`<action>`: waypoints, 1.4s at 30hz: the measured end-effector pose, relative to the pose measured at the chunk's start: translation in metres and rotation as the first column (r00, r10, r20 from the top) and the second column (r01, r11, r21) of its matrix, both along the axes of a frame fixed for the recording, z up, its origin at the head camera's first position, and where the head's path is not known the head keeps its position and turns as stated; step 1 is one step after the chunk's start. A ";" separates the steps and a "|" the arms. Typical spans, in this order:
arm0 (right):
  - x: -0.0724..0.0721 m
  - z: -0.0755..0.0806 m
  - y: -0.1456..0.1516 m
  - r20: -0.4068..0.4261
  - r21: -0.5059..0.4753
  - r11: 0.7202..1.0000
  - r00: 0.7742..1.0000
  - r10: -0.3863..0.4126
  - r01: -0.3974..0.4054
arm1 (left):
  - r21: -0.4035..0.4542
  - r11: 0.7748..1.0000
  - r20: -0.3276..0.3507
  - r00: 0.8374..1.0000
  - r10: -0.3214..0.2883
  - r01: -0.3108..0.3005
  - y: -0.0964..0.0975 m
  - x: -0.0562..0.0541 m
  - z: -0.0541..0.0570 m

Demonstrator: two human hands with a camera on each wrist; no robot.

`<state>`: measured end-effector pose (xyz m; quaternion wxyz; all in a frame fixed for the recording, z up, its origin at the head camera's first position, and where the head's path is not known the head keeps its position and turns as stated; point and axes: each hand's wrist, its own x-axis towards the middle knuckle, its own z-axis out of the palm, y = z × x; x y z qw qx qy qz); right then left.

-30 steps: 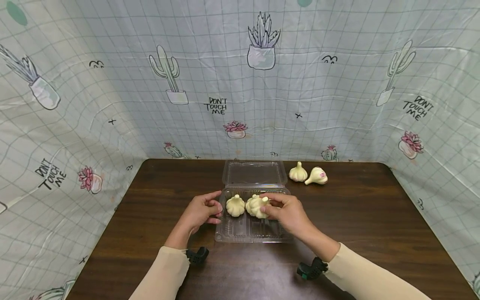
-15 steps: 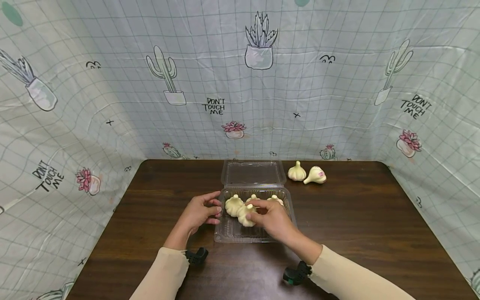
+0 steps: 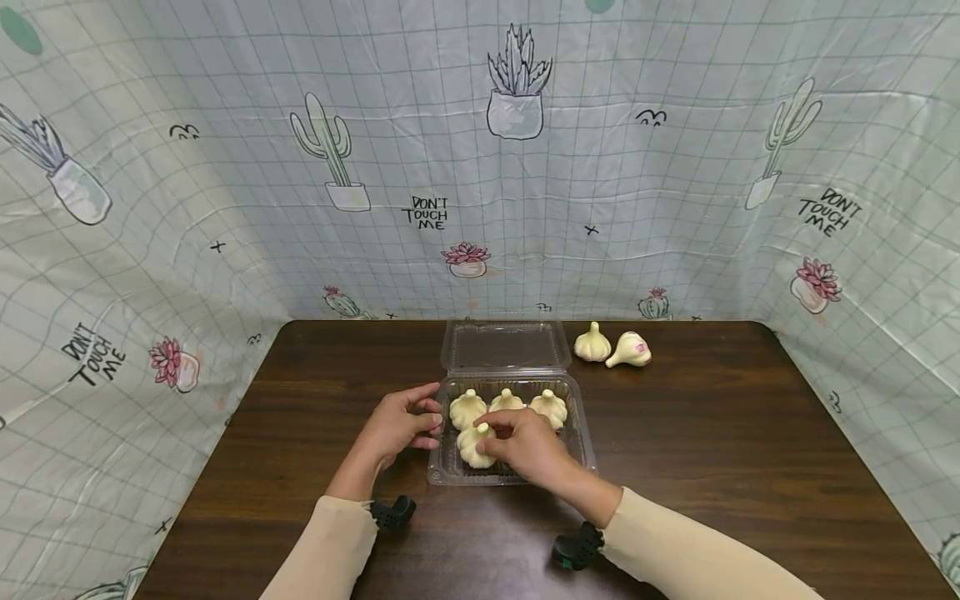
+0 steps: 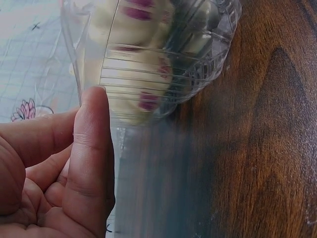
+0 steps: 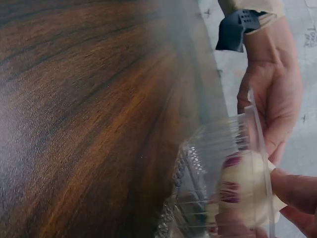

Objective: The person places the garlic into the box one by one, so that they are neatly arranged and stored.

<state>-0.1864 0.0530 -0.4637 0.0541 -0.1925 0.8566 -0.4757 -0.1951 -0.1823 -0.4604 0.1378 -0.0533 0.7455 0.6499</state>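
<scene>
A clear plastic clamshell container (image 3: 450,477) lies with its lid (image 3: 506,346) folded back. Three pale garlic bulbs (image 3: 468,408) form a row along the back of its base. My right hand (image 3: 528,446) reaches in from the right, its thumb and fingers pinching another garlic bulb (image 3: 474,447) by the upper side, at the front left of the base. Seen from the right wrist, this bulb (image 5: 242,188) shows purple patches through the clear wall. At the container's left rim, my left hand (image 3: 401,427) grips the edge between thumb and fingers.
Two more garlic bulbs (image 3: 592,343) are on the dark wooden table (image 3: 712,417), right of the lid; one is upright, the other (image 3: 632,349) on its side. A cactus-print cloth (image 3: 405,283) hangs behind the table and along both sides.
My right hand has carried its garlic bulb left and toward the front of the container, revealing the back-row bulbs. My left hand has stayed at the left rim.
</scene>
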 end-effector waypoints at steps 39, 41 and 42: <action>-0.003 -0.003 -0.013 -0.004 0.104 0.992 0.997 0.071 -0.070 | 0.011 1.000 0.010 1.000 -0.008 0.008 0.000 0.000 0.002; -0.003 -0.003 -0.013 0.004 0.110 0.991 0.998 0.070 -0.070 | 0.011 1.000 0.009 1.000 -0.008 0.008 0.000 0.000 0.002; -0.003 -0.003 -0.013 0.009 0.114 0.991 0.997 0.072 -0.072 | 0.010 1.000 0.007 1.000 -0.009 0.009 0.001 -0.001 0.002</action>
